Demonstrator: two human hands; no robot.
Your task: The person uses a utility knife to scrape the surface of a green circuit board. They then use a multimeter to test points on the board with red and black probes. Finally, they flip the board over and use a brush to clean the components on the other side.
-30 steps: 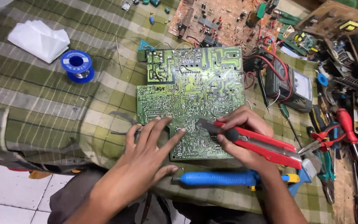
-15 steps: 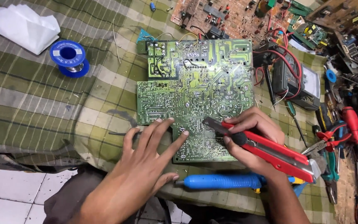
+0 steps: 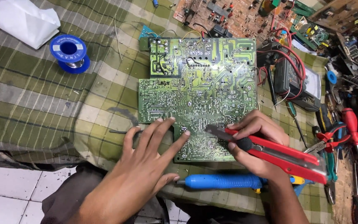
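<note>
A big green circuit board (image 3: 195,91) lies flat on the checked cloth (image 3: 42,95). The left hand (image 3: 146,166) rests open on its near edge. The right hand (image 3: 255,145) grips a red cutter knife (image 3: 274,151), blade tip touching the board. A blue tool (image 3: 224,181) lies just below.

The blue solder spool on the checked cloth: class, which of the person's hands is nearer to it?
Left. The left hand lies below and right of the blue solder spool, fingers on the green circuit board; the right hand is farther right, holding a red cutter.

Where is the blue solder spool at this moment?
In the head view, the blue solder spool lies upper left on the checked cloth, between the white tissue and the green circuit board.
</note>
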